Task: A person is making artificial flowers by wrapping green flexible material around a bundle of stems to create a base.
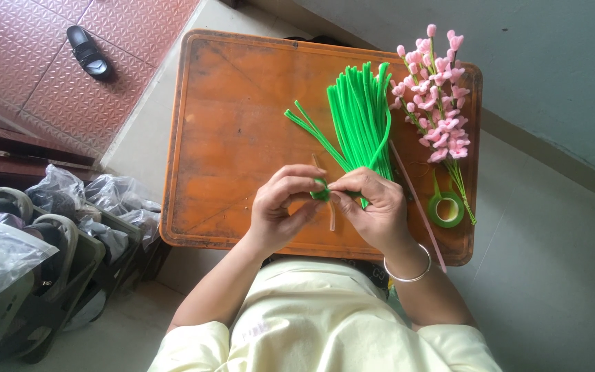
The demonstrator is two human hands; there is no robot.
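Green pipe cleaner (321,191) pinched between left hand (280,207) and right hand (373,207) (both grips closed).

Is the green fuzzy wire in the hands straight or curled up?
Curled up. The green fuzzy wire sits as a small tight coil pinched between the left hand and right hand.

table (242,103): worn wood — orange finish, scratched, dull
pipe cleaners (361,103): fuzzy green fibre, matt
flower sprays (435,96): pink, fuzzy
tape roll (445,209): green — slight sheen
bangle (408,274): shiny metal
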